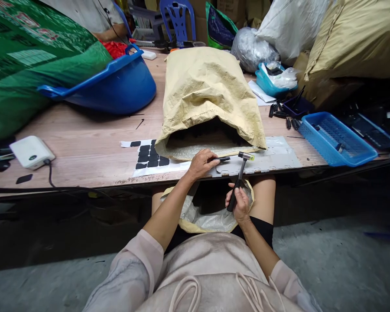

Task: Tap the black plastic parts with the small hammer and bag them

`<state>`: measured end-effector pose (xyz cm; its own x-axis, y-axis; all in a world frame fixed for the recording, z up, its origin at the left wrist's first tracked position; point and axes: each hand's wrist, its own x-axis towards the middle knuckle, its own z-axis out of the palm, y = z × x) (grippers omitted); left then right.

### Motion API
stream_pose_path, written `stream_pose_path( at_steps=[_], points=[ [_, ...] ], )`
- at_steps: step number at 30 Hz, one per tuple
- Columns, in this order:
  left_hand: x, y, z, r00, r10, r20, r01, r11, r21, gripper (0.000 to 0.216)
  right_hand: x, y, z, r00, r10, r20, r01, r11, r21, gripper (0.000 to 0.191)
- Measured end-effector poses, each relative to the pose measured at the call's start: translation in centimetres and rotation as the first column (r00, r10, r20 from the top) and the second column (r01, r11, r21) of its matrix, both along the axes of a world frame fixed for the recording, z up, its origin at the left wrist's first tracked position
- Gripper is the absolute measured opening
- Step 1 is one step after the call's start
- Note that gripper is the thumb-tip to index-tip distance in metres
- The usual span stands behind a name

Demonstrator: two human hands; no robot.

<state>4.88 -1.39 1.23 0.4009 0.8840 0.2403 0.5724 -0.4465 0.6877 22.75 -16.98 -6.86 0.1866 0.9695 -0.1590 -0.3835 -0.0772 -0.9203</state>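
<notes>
My left hand point(203, 164) is closed on a small black part point(223, 159) at the table's front edge; its exact kind cannot be made out. In my right hand point(239, 203) is a small hammer point(243, 167), gripped by its black handle. The hammer's head, silver with a yellow-green end, is just right of the black part, over a grey board point(273, 158). Behind both hands a large tan woven sack point(211, 82) lies with its mouth facing me, dark inside. A second open sack point(195, 225) sits between my legs, below the table edge.
A sheet with black stickers point(148, 157) lies left of the sack's mouth. Further left are a blue basin point(117, 84), a green bag point(39, 60) and a white device point(32, 151) with a cable. A blue basket point(338, 138) stands right; a person's arm point(112, 34) shows behind.
</notes>
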Motion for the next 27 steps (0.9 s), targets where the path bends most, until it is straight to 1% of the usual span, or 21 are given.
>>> stream_pose_path(
  at_steps=[2, 5, 7, 9, 11, 13, 16, 18, 20, 21, 23, 25, 26, 27],
  points=[
    [-0.1, -1.1, 0.4, 0.999, 0.021, 0.030, -0.022, 1.000, 0.022, 0.016, -0.1, 0.1, -0.2, 1.000, -0.005, -0.013, 0.005, 1.000, -0.002, 0.048],
    [-0.4, -4.5, 0.4, 0.990, 0.112, 0.087, -0.119, 0.990, 0.079, 0.017, -0.3, 0.0, -0.3, 0.999, -0.016, -0.027, 0.016, 1.000, -0.009, 0.046],
    [-0.9, -7.6, -0.4, 0.986, 0.136, 0.094, -0.145, 0.984, 0.100, 0.019, -0.3, 0.0, -0.3, 0.999, -0.021, -0.032, 0.020, 1.000, -0.015, 0.044],
    [-1.5, -10.4, -1.8, 0.991, 0.112, 0.071, -0.118, 0.988, 0.096, 0.020, -0.4, 0.0, -0.3, 0.999, -0.026, -0.030, 0.026, 1.000, -0.012, 0.043],
    [-2.1, -12.3, -3.6, 0.994, 0.107, 0.001, -0.107, 0.994, 0.029, 0.020, -0.4, 0.0, -0.2, 0.999, -0.027, -0.020, 0.027, 1.000, -0.007, 0.042],
    [-2.4, -13.2, -5.5, 0.984, 0.126, -0.129, -0.137, 0.987, -0.084, 0.018, -0.4, 0.1, -0.1, 1.000, -0.028, -0.010, 0.028, 1.000, -0.005, 0.041],
    [-2.5, -13.1, -7.5, 0.921, 0.152, -0.358, -0.240, 0.947, -0.214, 0.016, -0.5, 0.1, 0.0, 1.000, -0.028, -0.010, 0.028, 1.000, -0.005, 0.041],
    [-2.1, -12.8, -8.0, 0.879, 0.152, -0.452, -0.287, 0.925, -0.247, 0.017, -0.5, 0.1, 0.1, 0.999, -0.033, -0.017, 0.033, 0.999, -0.010, 0.042],
    [-1.6, -12.6, -7.7, 0.877, 0.129, -0.462, -0.276, 0.923, -0.267, 0.020, -0.4, 0.1, 0.0, 0.999, -0.040, -0.025, 0.039, 0.999, -0.011, 0.042],
    [-1.4, -12.6, -7.2, 0.895, 0.104, -0.434, -0.243, 0.930, -0.277, 0.021, -0.4, 0.1, 0.0, 0.999, -0.040, -0.029, 0.039, 0.999, -0.010, 0.042],
    [-0.9, -12.3, -5.8, 0.947, 0.043, -0.317, -0.132, 0.956, -0.263, 0.020, -0.4, 0.1, -0.2, 0.999, -0.036, -0.032, 0.036, 0.999, -0.006, 0.041],
    [-0.6, -11.3, -3.9, 0.985, -0.001, -0.173, -0.029, 0.985, -0.170, 0.015, -0.3, 0.0, -0.3, 0.999, -0.034, -0.030, 0.033, 0.999, -0.008, 0.041],
    [-0.5, -10.4, -2.9, 0.994, 0.000, -0.113, -0.011, 0.995, -0.100, 0.012, -0.3, 0.0, -0.4, 0.999, -0.033, -0.028, 0.033, 0.999, -0.011, 0.041],
    [-0.5, -9.3, -1.9, 0.998, 0.020, -0.067, -0.022, 0.999, -0.024, 0.011, -0.3, 0.0, -0.5, 0.999, -0.032, -0.027, 0.032, 0.999, -0.014, 0.042]
  ],
)
